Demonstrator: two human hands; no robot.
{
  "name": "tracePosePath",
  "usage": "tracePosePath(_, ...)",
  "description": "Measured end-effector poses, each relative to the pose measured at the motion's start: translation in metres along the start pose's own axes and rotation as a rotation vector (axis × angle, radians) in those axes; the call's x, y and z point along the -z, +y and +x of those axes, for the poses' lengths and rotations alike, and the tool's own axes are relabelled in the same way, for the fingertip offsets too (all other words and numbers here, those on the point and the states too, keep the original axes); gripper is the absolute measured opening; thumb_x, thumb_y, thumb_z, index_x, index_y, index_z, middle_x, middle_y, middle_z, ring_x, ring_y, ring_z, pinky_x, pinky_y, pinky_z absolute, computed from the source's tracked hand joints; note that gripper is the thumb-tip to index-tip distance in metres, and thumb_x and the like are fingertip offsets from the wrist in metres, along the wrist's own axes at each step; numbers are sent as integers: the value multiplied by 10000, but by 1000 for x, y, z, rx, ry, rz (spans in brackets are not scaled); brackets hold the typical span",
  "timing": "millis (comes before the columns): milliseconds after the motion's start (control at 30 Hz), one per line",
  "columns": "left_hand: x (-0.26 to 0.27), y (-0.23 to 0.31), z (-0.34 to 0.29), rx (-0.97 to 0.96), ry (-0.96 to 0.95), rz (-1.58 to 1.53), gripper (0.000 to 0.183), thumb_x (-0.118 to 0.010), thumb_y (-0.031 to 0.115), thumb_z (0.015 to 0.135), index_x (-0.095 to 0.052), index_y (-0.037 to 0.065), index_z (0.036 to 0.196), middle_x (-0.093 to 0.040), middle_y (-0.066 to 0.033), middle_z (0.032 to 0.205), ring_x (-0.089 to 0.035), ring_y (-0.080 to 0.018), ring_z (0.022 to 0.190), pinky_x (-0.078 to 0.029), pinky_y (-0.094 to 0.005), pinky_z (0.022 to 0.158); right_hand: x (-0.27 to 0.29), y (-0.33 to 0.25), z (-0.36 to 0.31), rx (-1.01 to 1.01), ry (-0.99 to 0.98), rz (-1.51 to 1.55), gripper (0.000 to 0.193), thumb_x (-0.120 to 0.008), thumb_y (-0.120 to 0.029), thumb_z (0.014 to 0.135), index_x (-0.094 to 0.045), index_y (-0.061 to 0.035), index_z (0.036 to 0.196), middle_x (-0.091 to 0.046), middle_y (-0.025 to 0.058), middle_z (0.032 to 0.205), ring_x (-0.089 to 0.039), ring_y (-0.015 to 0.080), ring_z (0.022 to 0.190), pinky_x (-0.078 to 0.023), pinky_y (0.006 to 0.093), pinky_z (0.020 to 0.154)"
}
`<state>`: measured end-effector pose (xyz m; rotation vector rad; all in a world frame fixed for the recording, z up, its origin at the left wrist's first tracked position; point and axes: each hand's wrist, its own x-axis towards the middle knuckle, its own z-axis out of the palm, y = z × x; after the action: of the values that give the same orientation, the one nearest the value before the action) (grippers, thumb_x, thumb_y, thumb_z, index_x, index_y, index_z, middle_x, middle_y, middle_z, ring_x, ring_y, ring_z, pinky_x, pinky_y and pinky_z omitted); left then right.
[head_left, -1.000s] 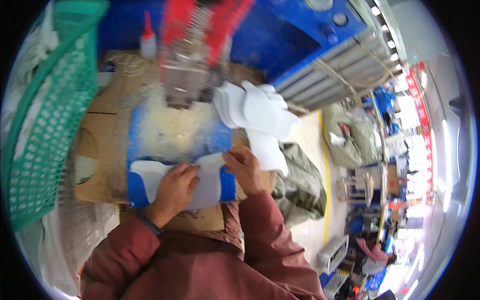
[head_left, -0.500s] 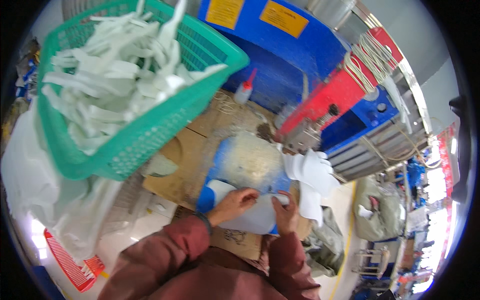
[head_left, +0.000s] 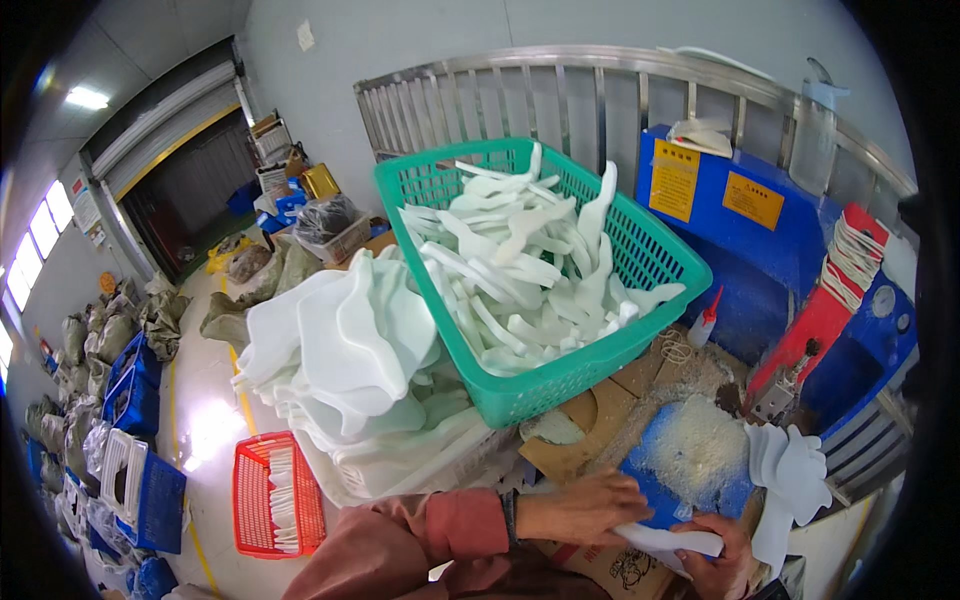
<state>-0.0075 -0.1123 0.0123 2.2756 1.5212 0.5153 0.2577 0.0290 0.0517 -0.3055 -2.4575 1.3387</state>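
Observation:
A smooth white, foam-like piece (head_left: 672,540) lies low at the right, over a cardboard box. My right hand (head_left: 722,556) grips its right end, thumb on top and fingers curled round. At its left end is my left hand (head_left: 590,508), fingers curled together; what they hold, if anything, is hidden. Just beyond both hands, a blue board (head_left: 650,458) carries a heap of pale crumbs (head_left: 697,450). Several curved white pieces (head_left: 788,465) overlap in a stack right of the board.
A green basket (head_left: 590,363) full of wavy white offcuts stands beyond my left arm. Stacked white sheets (head_left: 345,340) lie left of it; a red basket (head_left: 248,500) is on the floor. Behind the board are a blue machine (head_left: 745,235) with a red arm (head_left: 800,350) and a red-tipped bottle (head_left: 703,328).
My view has swung left and up, so the hands now appear lower right. The white piece now shows as a narrow strip rather than a broad face. My right hand still grips it.

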Motion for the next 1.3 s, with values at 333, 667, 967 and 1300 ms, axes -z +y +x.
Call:
tracePosePath(333,24,16,-29,81,-104,-418,370,-673,316,1011,-646,-19,1166,-690,-223,931,-662,-365,773,-517,-436,687,-25,23,-6,57,290,296,418,-686,7,975,-572,-5,1376,-724,151,1201,-695,221,1087,-550,352,963)
tracePosePath(667,77,54,-99,333,-5,-385,369,-667,316,1027,-677,31,1262,-739,-148,1026,-694,-297,845,-546,-379,799,-37,-5,4,42,412,744,681,-769,-60,877,-473,-17,1489,-729,193,1162,-691,239,1064,-548,361,935)
tracePosePath(967,47,68,-106,383,450,403,355,-816,143,827,-729,78,1164,-745,-88,1057,-711,-300,970,-568,-437,932,-75,12,3,6,222,640,439,-757,67,856,-696,-22,1282,-684,134,1319,-642,255,1243,-492,372,1074)
tracePosePath(1300,31,40,-75,323,482,465,327,-788,63,795,-711,100,1111,-712,-36,1178,-645,-249,1191,-417,-508,1155,-78,8,-15,262,310,183,405,-828,8,794,-753,-50,1188,-696,151,1281,-665,329,1205,-517,411,1040)
